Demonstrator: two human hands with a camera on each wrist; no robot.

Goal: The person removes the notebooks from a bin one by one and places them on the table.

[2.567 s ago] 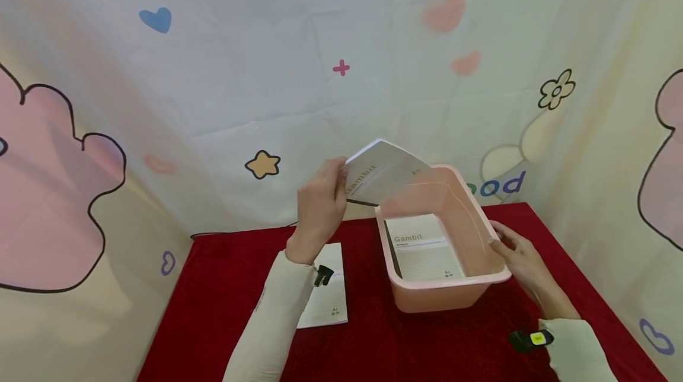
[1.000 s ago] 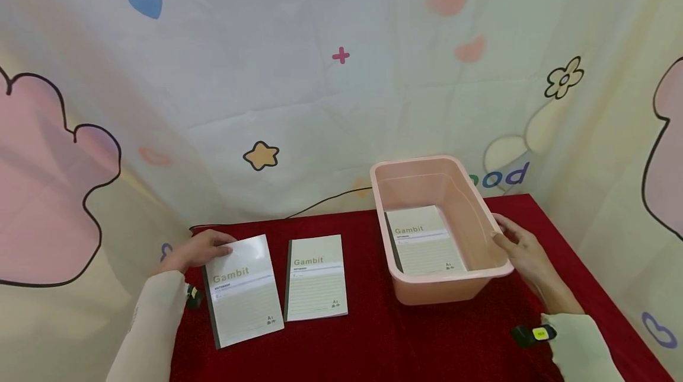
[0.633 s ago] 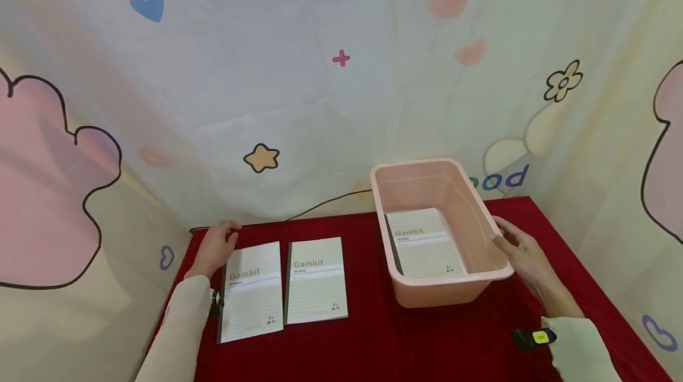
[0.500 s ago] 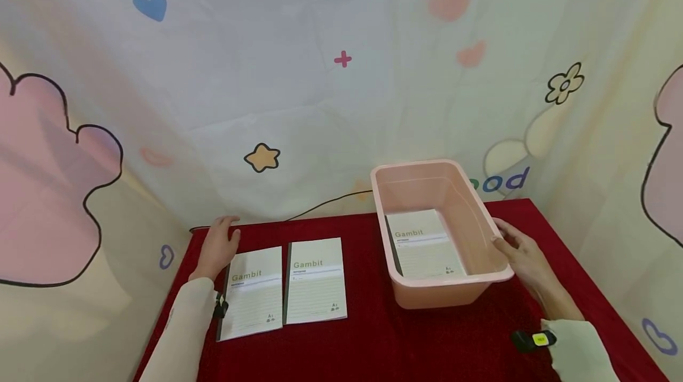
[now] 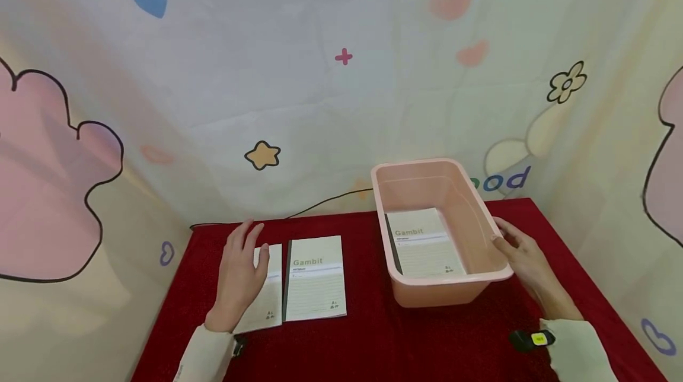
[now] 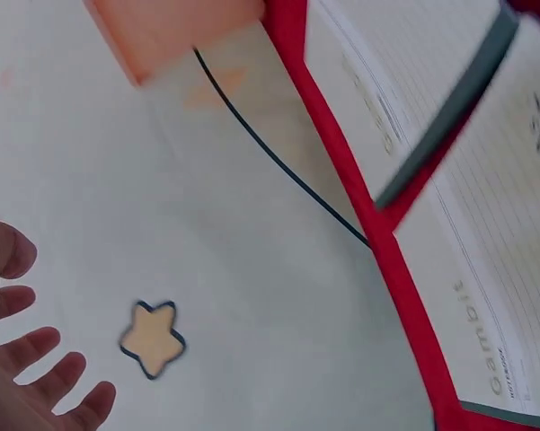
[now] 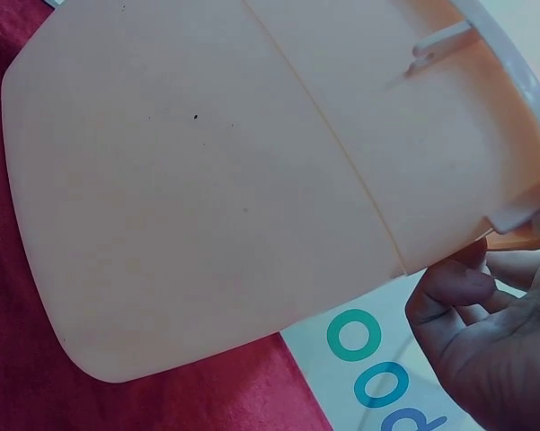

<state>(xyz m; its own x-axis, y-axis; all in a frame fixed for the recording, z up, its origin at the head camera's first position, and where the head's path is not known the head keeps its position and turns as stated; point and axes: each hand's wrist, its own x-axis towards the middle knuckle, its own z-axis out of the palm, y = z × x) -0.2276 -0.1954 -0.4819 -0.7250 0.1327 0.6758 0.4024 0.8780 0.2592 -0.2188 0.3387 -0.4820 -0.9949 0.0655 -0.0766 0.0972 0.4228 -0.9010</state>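
My left hand (image 5: 239,275), fingers spread and holding nothing, hovers over a notebook (image 5: 271,305) on the left and hides much of its cover. In the left wrist view its fingertips (image 6: 94,404) are apart from everything. A second "Gambit" notebook (image 5: 316,281) lies just to the right, dark spine on its left side. Farther right stands a pink plastic tub (image 5: 434,299), with one more matching notebook (image 5: 424,245) lying inside. My right hand (image 5: 525,263) grips the tub's right rim, its fingers (image 7: 454,283) curled at the edge in the right wrist view.
A red cloth (image 5: 368,334) covers the table. Behind it hangs a pale printed curtain (image 5: 299,103), and a thin black cord (image 5: 331,199) runs along its foot to the tub. The tub's back end is close to the curtain.
The left hand carried a notebook from above the tub to the table's left, aligned it beside the other one and let go. It then moved right, over that notebook. The right hand kept its hold.
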